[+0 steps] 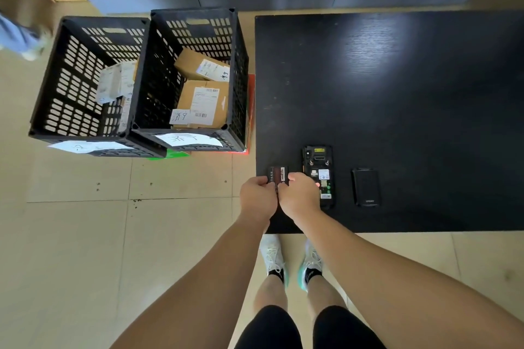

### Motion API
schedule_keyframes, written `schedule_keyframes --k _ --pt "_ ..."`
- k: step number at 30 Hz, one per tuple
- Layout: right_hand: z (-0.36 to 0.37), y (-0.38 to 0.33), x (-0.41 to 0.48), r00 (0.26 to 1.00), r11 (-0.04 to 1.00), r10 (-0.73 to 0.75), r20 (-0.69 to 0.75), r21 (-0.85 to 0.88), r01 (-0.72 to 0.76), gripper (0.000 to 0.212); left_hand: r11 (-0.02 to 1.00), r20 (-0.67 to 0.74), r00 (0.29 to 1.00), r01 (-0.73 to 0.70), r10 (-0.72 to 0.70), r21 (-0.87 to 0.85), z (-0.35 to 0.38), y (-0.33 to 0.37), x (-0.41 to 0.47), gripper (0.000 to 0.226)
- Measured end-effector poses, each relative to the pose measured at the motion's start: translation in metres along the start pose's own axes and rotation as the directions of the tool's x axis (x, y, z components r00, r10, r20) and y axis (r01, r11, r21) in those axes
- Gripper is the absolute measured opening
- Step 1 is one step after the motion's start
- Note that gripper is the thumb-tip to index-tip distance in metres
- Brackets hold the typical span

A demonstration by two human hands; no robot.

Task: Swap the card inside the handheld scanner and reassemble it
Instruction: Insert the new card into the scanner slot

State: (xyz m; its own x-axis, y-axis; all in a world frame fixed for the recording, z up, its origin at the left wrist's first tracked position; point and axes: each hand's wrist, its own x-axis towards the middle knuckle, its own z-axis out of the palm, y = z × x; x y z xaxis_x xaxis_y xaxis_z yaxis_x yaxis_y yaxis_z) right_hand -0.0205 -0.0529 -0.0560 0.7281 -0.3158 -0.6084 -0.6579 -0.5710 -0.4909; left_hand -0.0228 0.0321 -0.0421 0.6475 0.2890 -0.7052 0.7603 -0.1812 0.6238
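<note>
A person stood at the near-left corner of a black table (397,93), seen from above. Both hands met just left of centre frame. The left hand (257,198) and right hand (300,195) were curled, fingertips pinched together on a small dark rectangular piece (278,175), possibly a battery; whether a card was also held could not be told. The handheld scanner (318,176) lay face down just right of the hands, its back open, long axis running toward the top of the frame. Its black back cover (365,187) lay apart to the right, parallel to it. Two black crates (141,85) holding parcels sat on the floor at upper left.
</note>
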Motion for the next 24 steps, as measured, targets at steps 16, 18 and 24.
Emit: schedule_keyframes --k 16,18,24 --pt "-0.088 0.054 -0.002 0.999 0.951 0.019 -0.043 0.31 -0.005 0.033 0.996 0.001 1.0 -0.017 0.017 -0.09 0.061 0.01 -0.038 0.01" --pt "-0.092 0.066 0.0 0.999 0.955 0.032 -0.031 0.295 -0.021 0.032 0.998 0.005 1.0 0.011 -0.011 -0.065 0.071 0.004 -0.039 0.011" --pt "-0.086 0.078 0.003 0.997 0.955 0.069 -0.021 0.292 -0.059 0.031 0.998 0.012 0.999 0.053 -0.052 -0.029 0.078 -0.006 -0.037 0.017"
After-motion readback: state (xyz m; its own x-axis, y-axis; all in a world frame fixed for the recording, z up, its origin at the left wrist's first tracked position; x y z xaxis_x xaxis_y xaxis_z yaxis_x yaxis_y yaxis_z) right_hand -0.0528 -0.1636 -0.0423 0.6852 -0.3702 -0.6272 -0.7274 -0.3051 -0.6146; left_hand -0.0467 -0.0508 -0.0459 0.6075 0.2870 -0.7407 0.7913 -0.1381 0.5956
